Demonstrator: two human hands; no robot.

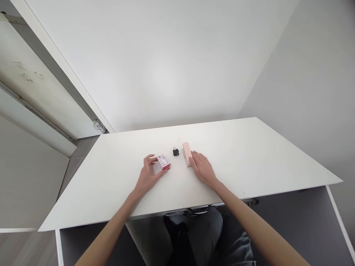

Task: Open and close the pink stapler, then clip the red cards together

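Observation:
My left hand is curved around a small white and red box, with the thumb at its near edge and the fingertips at its left side. The box lies on the white table and its printed label faces up. To the right, a pale pink stapler stands on the tabletop, pointing away from me. My right hand rests palm down against the stapler's right side, its fingers stretched out and its thumb touching the body. Between box and stapler, slightly farther back, sits a small black staple remover with a bit of metal showing.
The white table narrows toward a white wall behind it. A grey wall rises on the right. At the left are a door frame and a floor-level cable fitting. My legs are under the table's front edge.

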